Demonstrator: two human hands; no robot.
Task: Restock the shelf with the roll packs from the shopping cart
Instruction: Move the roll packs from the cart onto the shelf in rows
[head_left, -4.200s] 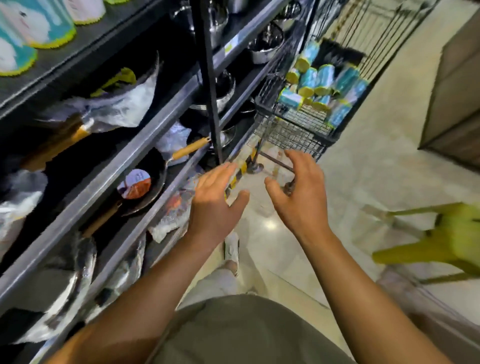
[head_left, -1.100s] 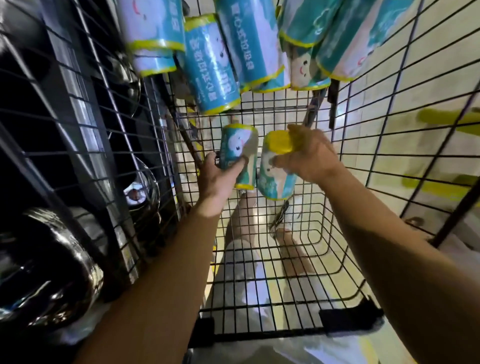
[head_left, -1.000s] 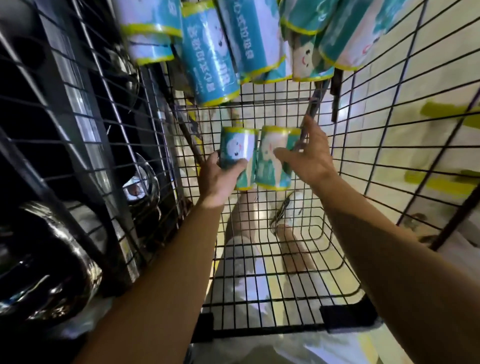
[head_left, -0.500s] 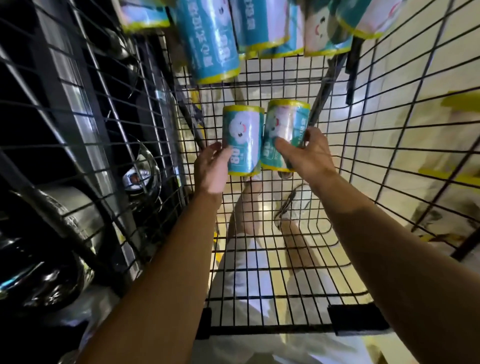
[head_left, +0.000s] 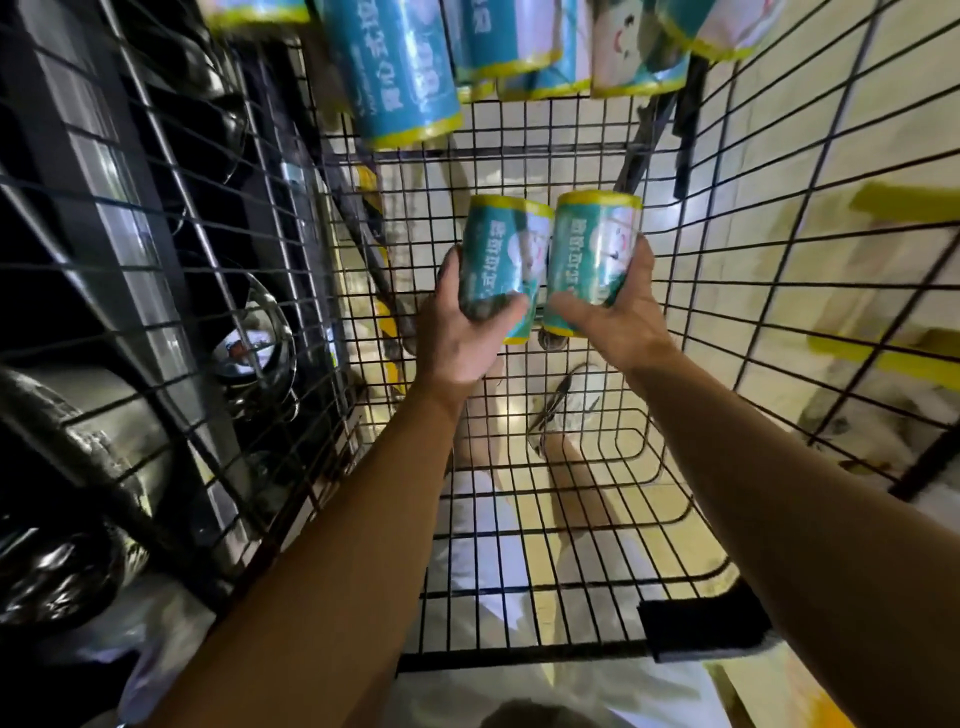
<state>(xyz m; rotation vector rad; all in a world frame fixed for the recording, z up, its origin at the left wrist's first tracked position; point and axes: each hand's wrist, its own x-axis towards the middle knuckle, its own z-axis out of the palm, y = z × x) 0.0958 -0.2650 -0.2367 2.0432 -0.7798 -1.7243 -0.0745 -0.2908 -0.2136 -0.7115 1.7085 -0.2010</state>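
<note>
Both my arms reach down into the black wire shopping cart (head_left: 727, 291). My left hand (head_left: 457, 338) grips one teal roll pack with yellow rims (head_left: 501, 249), held upright. My right hand (head_left: 618, 312) grips a second roll pack (head_left: 592, 244) right beside the first, the two packs touching side by side. Several more teal roll packs (head_left: 405, 73) lie at the far end of the cart, at the top of the view.
A dark metal shelf with steel pots and bowls (head_left: 254, 338) stands behind the cart's left wire wall. My legs and shoes (head_left: 561, 415) show through the cart's wire floor. Pale floor tiles and yellow-green furniture (head_left: 904, 202) lie to the right.
I moved from the shelf to the cart and took hold of two packs. In the last second both hands closed more fully round them and lifted them slightly, pressed side by side.
</note>
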